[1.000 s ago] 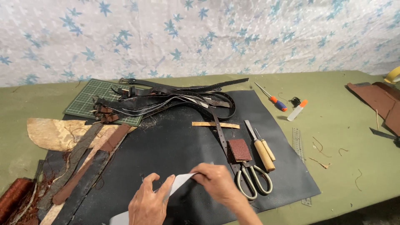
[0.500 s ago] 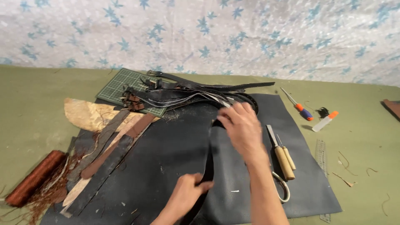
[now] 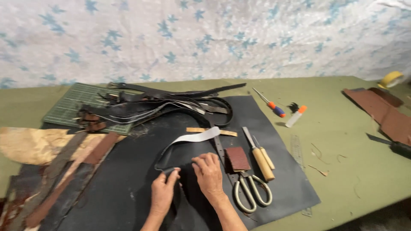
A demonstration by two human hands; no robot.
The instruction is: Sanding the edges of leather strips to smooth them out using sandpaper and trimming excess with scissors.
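Head view | left hand pinches black leather strap | right hand flat, open on black sheet

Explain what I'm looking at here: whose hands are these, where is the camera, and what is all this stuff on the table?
The picture comes from a camera on a person's head, looking down at their own two bare hands; no machine is involved. The left hand pinches the end of a black leather strap whose pale underside curls upward. The right hand presses flat on the black leather sheet beside it. That sheet lies on a green table. Nearby are scissors, two wooden-handled tools, a small brown leather piece, a pile of black straps partly on a green cutting mat, and a screwdriver.
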